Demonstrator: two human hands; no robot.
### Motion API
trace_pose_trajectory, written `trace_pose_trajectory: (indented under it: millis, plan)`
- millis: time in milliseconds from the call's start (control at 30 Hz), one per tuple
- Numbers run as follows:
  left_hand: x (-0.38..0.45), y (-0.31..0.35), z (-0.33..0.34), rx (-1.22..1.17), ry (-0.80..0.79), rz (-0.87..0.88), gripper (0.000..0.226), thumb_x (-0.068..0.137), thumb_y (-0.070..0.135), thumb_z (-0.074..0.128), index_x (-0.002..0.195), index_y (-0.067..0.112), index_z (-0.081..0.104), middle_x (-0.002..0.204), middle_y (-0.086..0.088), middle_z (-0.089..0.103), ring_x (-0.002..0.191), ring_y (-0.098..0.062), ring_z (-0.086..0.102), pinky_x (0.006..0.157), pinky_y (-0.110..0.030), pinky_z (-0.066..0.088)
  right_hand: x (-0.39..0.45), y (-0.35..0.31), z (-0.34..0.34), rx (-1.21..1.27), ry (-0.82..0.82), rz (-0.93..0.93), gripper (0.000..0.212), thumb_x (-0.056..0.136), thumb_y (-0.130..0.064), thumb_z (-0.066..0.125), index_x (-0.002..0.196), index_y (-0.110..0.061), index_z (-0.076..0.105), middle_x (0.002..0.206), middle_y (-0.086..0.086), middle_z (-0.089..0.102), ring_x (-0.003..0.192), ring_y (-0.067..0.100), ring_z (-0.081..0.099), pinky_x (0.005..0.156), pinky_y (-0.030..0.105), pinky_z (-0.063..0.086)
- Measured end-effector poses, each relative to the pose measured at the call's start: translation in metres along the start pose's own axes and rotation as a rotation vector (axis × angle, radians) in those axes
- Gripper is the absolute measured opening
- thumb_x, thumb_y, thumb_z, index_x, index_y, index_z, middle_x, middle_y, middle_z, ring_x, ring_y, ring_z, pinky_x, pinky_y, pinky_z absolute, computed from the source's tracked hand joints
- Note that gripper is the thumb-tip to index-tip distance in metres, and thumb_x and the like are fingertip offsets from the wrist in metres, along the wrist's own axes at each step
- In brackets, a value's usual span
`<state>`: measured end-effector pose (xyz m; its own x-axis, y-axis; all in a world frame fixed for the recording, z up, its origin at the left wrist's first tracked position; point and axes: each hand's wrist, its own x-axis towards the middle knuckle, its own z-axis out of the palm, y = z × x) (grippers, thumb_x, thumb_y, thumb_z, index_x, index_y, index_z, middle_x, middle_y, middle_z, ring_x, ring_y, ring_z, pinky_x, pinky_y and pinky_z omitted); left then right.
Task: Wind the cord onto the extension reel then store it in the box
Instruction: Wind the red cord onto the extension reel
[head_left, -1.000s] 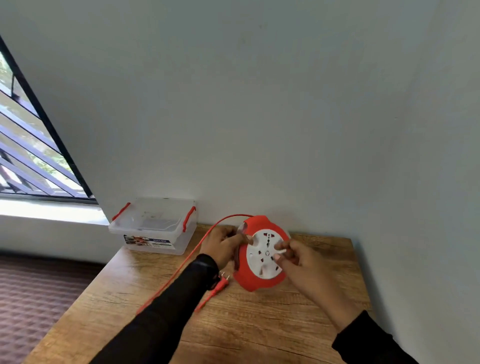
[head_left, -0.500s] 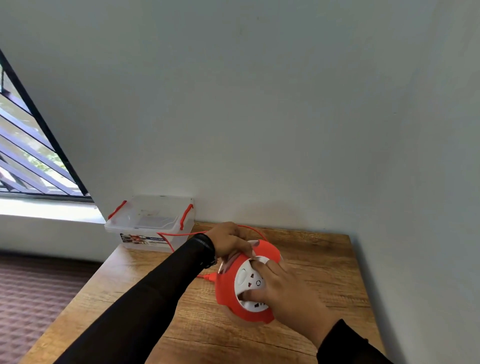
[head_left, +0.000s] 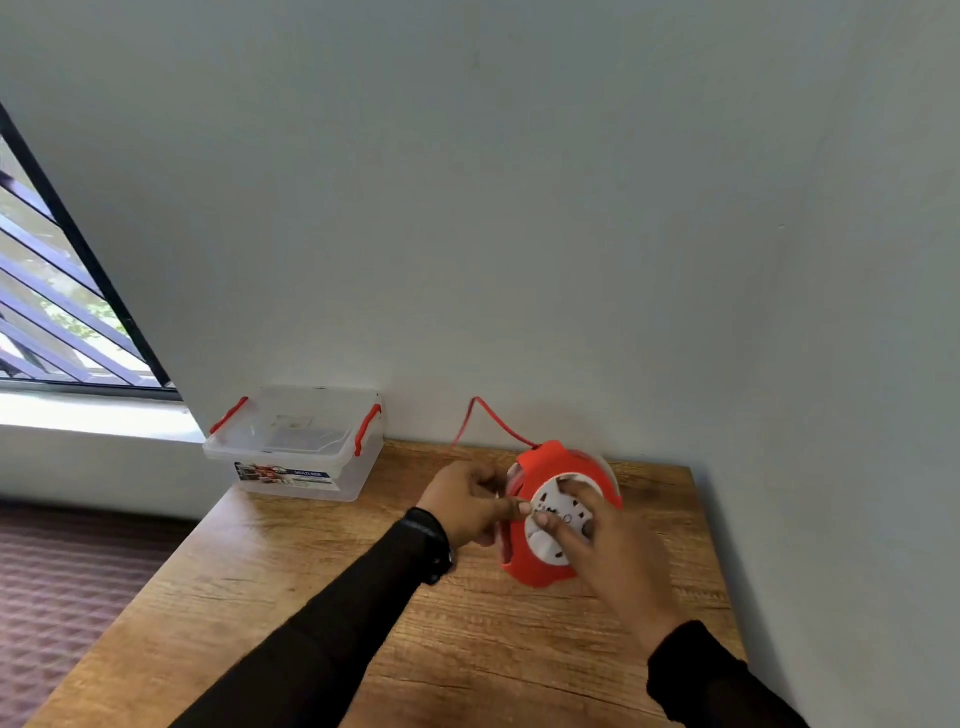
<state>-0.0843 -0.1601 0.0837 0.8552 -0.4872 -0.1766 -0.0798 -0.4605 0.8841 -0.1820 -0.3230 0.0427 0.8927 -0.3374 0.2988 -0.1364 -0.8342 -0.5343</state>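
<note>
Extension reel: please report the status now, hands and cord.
Left hand grips reel's left edge; right hand fingers on white socket face. Red extension reel on table, cord loop still out. Clear box open, unobstructed.

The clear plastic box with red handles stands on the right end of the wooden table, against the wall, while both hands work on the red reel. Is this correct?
Not quite. In the head view the clear plastic box stands at the left end of the wooden table, not the right. The rest holds: it is against the wall, and the left hand and right hand are both on the red reel.
</note>
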Motion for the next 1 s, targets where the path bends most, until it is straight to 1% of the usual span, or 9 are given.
trace_pose_trajectory:
  millis: [133, 233, 333, 433, 500, 667, 833, 900, 1000]
  plan:
    - [-0.003, -0.01, 0.023, -0.149, 0.155, 0.045, 0.03, 0.073, 0.029, 0.08, 0.097, 0.014, 0.069, 0.075, -0.01, 0.072, 0.056, -0.019, 0.065, 0.057, -0.033, 0.058, 0.01, -0.004, -0.007, 0.237, -0.033, 0.181, 0.059, 0.076, -0.073, 0.051, 0.126, -0.042, 0.051, 0.097, -0.005, 0.071, 0.073, 0.003, 0.062, 0.046, 0.012, 0.037]
    - [-0.007, -0.018, 0.034, -0.244, 0.231, 0.043, 0.032, 0.07, 0.031, 0.083, 0.095, 0.02, 0.068, 0.073, -0.003, 0.072, 0.055, -0.013, 0.067, 0.053, -0.029, 0.056, 0.014, -0.005, -0.006, 0.66, -0.057, 0.38, 0.049, 0.081, -0.05, 0.066, 0.125, -0.031, 0.055, 0.126, 0.001, 0.06, 0.096, 0.01, 0.058, 0.062, 0.014, 0.045]
    - [-0.011, -0.027, 0.04, -0.305, 0.28, 0.058, 0.029, 0.069, 0.03, 0.083, 0.092, 0.026, 0.067, 0.073, -0.001, 0.071, 0.057, -0.018, 0.068, 0.056, -0.033, 0.059, 0.012, -0.013, -0.007, 0.912, -0.074, 0.531, 0.044, 0.085, -0.03, 0.068, 0.127, -0.025, 0.055, 0.131, 0.005, 0.056, 0.104, 0.019, 0.058, 0.061, 0.019, 0.049]
    - [-0.015, -0.031, 0.045, -0.404, 0.315, 0.074, 0.034, 0.071, 0.024, 0.083, 0.101, 0.02, 0.067, 0.087, -0.01, 0.074, 0.068, -0.039, 0.069, 0.063, -0.047, 0.06, 0.012, -0.022, -0.011, 1.065, -0.124, 0.678, 0.042, 0.088, -0.024, 0.065, 0.127, -0.025, 0.051, 0.113, 0.013, 0.066, 0.067, 0.014, 0.059, 0.04, 0.018, 0.039]
    - [-0.019, -0.032, 0.052, -0.431, 0.36, 0.103, 0.038, 0.072, 0.02, 0.082, 0.106, 0.017, 0.066, 0.094, -0.007, 0.073, 0.068, -0.038, 0.069, 0.065, -0.049, 0.06, 0.014, -0.026, -0.012, 1.195, -0.196, 0.817, 0.031, 0.09, -0.022, 0.062, 0.119, -0.021, 0.052, 0.09, 0.014, 0.071, 0.049, 0.011, 0.047, 0.039, 0.021, 0.031]
    - [-0.028, -0.031, 0.078, -0.53, 0.466, 0.206, 0.029, 0.077, 0.006, 0.075, 0.103, 0.015, 0.067, 0.082, 0.003, 0.067, 0.057, -0.021, 0.06, 0.061, -0.04, 0.057, 0.015, -0.032, -0.016, 1.603, -0.217, 0.967, 0.021, 0.092, -0.008, 0.05, 0.11, 0.002, 0.054, 0.077, 0.016, 0.069, 0.048, 0.014, 0.046, 0.042, 0.024, 0.032]
    - [-0.028, -0.028, 0.069, -0.624, 0.472, 0.103, 0.01, 0.08, 0.017, 0.075, 0.088, 0.015, 0.069, 0.059, -0.007, 0.063, 0.051, -0.022, 0.059, 0.048, -0.03, 0.052, 0.015, -0.027, -0.026, 1.313, -0.358, 0.799, 0.019, 0.09, -0.012, 0.055, 0.102, 0.0, 0.063, 0.079, 0.013, 0.074, 0.045, 0.008, 0.048, 0.043, 0.021, 0.033]
    - [-0.021, -0.025, 0.042, -0.588, 0.423, 0.004, 0.021, 0.078, 0.025, 0.075, 0.087, 0.007, 0.069, 0.061, -0.007, 0.063, 0.046, -0.018, 0.056, 0.043, -0.026, 0.048, 0.011, -0.025, -0.028, 0.913, -0.41, 0.592, 0.012, 0.09, -0.021, 0.06, 0.095, -0.011, 0.064, 0.075, 0.004, 0.074, 0.051, 0.007, 0.054, 0.048, 0.019, 0.036]
    - [-0.006, -0.016, -0.006, -0.343, 0.293, -0.041, 0.029, 0.074, 0.025, 0.076, 0.086, 0.0, 0.067, 0.063, -0.012, 0.062, 0.043, -0.021, 0.055, 0.042, -0.026, 0.047, 0.001, -0.021, -0.019, 0.166, -0.159, 0.044, 0.018, 0.088, -0.028, 0.06, 0.106, -0.027, 0.063, 0.097, -0.012, 0.067, 0.085, 0.005, 0.06, 0.064, 0.013, 0.041]
